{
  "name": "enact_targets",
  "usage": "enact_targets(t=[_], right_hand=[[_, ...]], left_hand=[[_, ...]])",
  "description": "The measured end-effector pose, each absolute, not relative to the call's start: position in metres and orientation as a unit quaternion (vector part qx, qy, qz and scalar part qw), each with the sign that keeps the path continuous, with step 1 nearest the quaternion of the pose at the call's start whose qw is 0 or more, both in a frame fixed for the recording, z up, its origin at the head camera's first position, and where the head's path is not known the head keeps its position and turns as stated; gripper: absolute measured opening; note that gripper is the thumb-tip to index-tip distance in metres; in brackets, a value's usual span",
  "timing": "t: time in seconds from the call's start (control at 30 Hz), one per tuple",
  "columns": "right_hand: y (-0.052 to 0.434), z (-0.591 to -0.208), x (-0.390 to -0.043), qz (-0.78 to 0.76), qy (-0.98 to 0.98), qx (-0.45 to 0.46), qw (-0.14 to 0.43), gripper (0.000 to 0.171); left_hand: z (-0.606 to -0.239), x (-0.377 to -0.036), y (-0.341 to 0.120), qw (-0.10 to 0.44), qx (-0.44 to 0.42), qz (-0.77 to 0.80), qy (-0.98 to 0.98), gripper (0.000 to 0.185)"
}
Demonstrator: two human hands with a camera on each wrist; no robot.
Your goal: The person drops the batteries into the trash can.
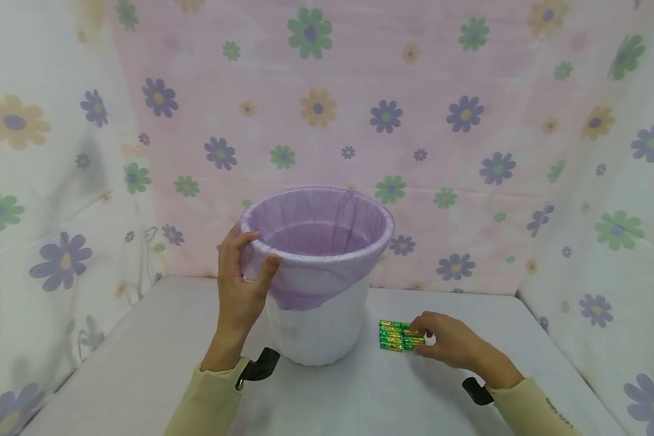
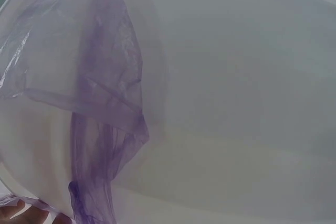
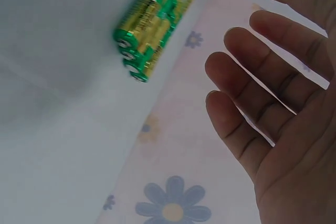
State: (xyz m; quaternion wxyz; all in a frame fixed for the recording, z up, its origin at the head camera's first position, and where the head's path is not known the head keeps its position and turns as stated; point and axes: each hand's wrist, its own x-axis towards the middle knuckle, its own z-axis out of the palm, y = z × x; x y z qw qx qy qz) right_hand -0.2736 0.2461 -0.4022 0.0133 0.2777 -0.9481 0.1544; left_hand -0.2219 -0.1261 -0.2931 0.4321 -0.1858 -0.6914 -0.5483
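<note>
batteries [image 1: 400, 335] on counter [image 1: 142, 363], just beside white bin [image 1: 318, 327] | small, hard, smooth, likely roll; best pinched at the sides | right hand [image 1: 449, 342] fingers relaxed, touching pack | left hand [image 1: 242, 281] gripping bin rim over thin purple bag [image 1: 305, 284]

One lined bin [image 1: 318, 327], one batch of batteries [image 1: 396, 335], two hands [image 1: 240, 284]

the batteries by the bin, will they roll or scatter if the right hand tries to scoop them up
The batteries are small cylinders lying side by side in a loose cluster on the smooth table, so a nudge would probably roll or scatter them. Their glossy green and gold wrap looks slippery. They are likely heavy for their size. The right hand, fingers fairly straight, is at their edge.
</note>
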Motion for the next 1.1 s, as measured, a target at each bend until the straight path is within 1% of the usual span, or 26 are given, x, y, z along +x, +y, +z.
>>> enact_targets(t=[0.1, 0.2, 0.47, 0.93, 1.0, 1.1], right_hand=[[0.244, -0.41, -0.275, 0.157, -0.951, 0.268, -0.006, 0.032], [0.243, -0.417, -0.277, 0.155, -0.952, 0.264, -0.013, 0.033], [0.241, -0.428, -0.282, 0.133, -0.956, 0.263, -0.009, 0.034], [0.24, -0.439, -0.286, 0.112, -0.96, 0.257, -0.019, 0.028], [0.241, -0.439, -0.286, 0.129, -0.957, 0.259, -0.03, 0.027], [0.242, -0.439, -0.285, 0.175, -0.946, 0.265, -0.062, 0.024]], left_hand=[[-0.293, -0.222, -0.126, 0.43, -0.185, -0.549, -0.692, 0.042], [-0.293, -0.223, -0.126, 0.429, -0.184, -0.551, -0.692, 0.042], [-0.293, -0.223, -0.127, 0.423, -0.178, -0.553, -0.695, 0.043], [-0.293, -0.223, -0.127, 0.423, -0.185, -0.554, -0.692, 0.043], [-0.293, -0.223, -0.127, 0.425, -0.185, -0.553, -0.692, 0.043], [-0.293, -0.222, -0.127, 0.423, -0.184, -0.553, -0.694, 0.043]])
